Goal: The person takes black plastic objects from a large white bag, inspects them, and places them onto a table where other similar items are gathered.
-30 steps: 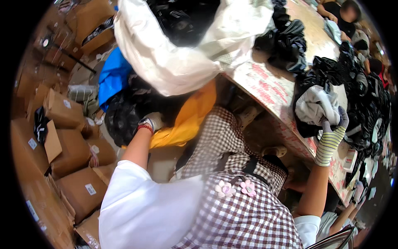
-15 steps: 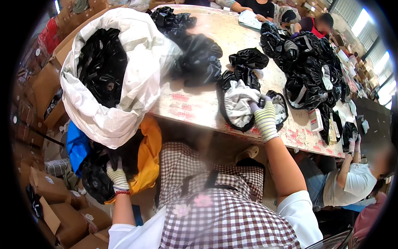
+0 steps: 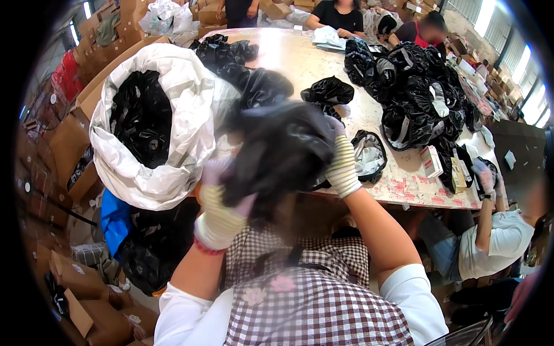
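A black plastic bundle [image 3: 276, 153], blurred by motion, is raised over the table's near edge between my gloved hands. My left hand [image 3: 225, 207] grips its lower left, while my right hand [image 3: 341, 164] is closed on its right side. Just right of that hand, a black-rimmed pouch with pale grey fabric inside [image 3: 369, 155] lies on the table [image 3: 398, 186]. To the left stands a big white woven sack [image 3: 190, 109] with black plastic inside. Behind the bundle are more crumpled black bundles [image 3: 328, 90].
Black pouches [image 3: 421, 92] heap at the right, beside small boxes [image 3: 431, 162]. Co-workers [image 3: 334, 23] are at the far side; another [image 3: 502, 236] handles items at the right end. Cartons [image 3: 86, 277] and a blue sack [image 3: 112, 219] sit low at left.
My left hand has come up and right from the low bag at left onto the black bundle. My right hand has shifted left off the grey fabric, and the bundle is now lifted between both.
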A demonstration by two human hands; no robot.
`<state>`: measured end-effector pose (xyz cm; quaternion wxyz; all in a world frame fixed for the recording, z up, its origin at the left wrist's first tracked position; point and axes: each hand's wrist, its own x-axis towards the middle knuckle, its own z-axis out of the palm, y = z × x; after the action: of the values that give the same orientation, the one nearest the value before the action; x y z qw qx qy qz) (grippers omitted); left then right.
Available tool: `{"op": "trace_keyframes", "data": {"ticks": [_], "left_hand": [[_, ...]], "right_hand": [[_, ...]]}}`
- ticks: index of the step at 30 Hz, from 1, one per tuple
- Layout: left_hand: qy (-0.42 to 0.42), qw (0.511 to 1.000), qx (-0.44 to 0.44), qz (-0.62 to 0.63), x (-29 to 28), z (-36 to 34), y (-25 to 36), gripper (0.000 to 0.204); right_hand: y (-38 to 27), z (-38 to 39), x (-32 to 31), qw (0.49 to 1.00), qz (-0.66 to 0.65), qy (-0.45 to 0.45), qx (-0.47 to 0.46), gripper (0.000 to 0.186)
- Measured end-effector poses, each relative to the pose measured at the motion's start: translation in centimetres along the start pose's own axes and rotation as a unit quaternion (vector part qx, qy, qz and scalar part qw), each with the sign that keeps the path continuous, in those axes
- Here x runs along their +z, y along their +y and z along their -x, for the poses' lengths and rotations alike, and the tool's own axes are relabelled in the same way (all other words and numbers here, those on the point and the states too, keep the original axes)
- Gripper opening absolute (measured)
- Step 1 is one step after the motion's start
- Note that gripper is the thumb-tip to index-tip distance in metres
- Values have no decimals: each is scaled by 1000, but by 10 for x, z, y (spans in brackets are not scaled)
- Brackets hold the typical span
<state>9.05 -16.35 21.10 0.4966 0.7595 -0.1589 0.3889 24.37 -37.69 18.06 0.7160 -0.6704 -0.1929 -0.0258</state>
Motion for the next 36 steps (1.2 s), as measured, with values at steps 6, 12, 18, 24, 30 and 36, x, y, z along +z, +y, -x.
{"op": "trace_keyframes", "data": {"ticks": [6, 12, 18, 24, 30, 36], "left_hand": [[-205, 962, 59, -171, 110, -17, -75, 54], [-167, 958, 15, -233, 133, -6, -82, 47], [-44, 998, 33, -22, 147, 17, -85, 48], [-73, 994, -59, 56, 150, 13, -74, 60], [-107, 944, -196, 243, 111, 3, -58, 40], [-287, 950, -99, 71, 116, -13, -60, 43]], "right_hand": [[23, -18, -13, 868, -358, 147, 311, 39], [100, 6, -55, 983, -71, -15, 171, 24], [17, 23, 7, 698, 699, -152, 19, 35], [105, 19, 6, 994, 78, 78, -20, 32], [21, 20, -23, 911, 283, 79, -288, 47], [-77, 34, -13, 719, 511, -233, -410, 35]]}}
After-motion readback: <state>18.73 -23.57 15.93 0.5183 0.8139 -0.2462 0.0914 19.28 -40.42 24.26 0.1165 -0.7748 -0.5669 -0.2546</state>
